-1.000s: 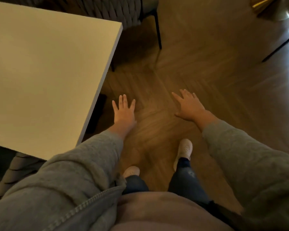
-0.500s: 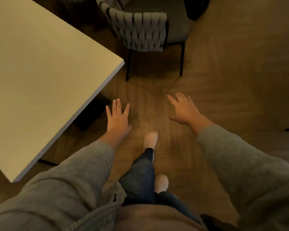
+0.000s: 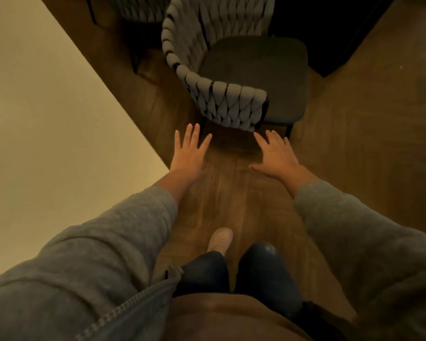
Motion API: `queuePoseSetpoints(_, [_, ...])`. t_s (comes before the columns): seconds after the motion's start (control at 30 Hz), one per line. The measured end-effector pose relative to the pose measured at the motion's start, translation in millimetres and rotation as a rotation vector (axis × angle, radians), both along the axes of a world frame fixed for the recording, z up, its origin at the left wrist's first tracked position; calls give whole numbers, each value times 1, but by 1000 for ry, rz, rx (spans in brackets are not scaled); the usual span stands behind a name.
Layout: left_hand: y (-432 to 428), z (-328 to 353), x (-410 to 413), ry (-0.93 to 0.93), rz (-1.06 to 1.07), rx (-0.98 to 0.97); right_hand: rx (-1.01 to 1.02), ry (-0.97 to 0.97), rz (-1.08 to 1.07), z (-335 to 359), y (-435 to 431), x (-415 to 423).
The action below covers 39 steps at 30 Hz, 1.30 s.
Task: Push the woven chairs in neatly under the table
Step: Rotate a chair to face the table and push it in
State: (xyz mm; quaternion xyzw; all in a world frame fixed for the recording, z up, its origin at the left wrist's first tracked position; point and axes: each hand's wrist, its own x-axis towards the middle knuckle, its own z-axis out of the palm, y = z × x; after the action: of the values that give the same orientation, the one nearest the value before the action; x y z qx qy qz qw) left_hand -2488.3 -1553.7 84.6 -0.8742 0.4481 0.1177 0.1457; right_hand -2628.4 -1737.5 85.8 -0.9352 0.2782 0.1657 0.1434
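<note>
Head view looks straight down, and here's the chair (image 3: 231,99), upper centre of the frame, woven back curving toward us, dark seat (image 3: 256,77) facing away to the upper right. It stands out on the wood floor (image 3: 231,205), well clear of the table (image 3: 47,119), whose pale top fills the left side and ends at a corner at mid-left. Nothing about this chair is tucked in; the whole seat is in the open.

Both arms are out! Left hand (image 3: 188,153) at centre, fingers spread wide, palm down, holding nothing. Right hand (image 3: 276,153) just right of it, also splayed wide and empty. Both sit just below the woven back in the frame, near it but not touching as far as I can tell.

A second woven chair (image 3: 138,8) peeks in at the top edge, close beside the table; whether it's properly in, too little shows to say.

So by my read, this chair's push isn't started: it needs gripping, turning toward the table, then sliding under. A white shoe (image 3: 220,239) is planted at lower centre.
</note>
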Motion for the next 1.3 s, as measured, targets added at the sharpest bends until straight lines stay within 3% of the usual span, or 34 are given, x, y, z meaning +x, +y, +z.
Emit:
queuePoseSetpoints(0.3, [-84,8,85,-70,254,18,-12,-21,178,-8,-125,112])
queuePoseSetpoints(0.47, [-110,7,140,-122,265,57,88,7,230,-15,-143,185])
queuePoseSetpoints(0.73, [-145,-2,265,-194,81,190,314,-4,108,-34,-121,307])
queuePoseSetpoints(0.97, [-180,-10,367,-198,-273,412,550,34,-96,-53,-73,386])
queuePoseSetpoints(1.1, [-189,-35,393,-200,-485,452,346,58,-69,-73,-54,387])
queuePoseSetpoints(1.17, [-191,-46,398,-179,-490,441,237,2,-43,-80,-52,385])
queuePoseSetpoints(1.3, [-188,-55,395,-159,-412,339,216,-73,-32,-83,-53,384])
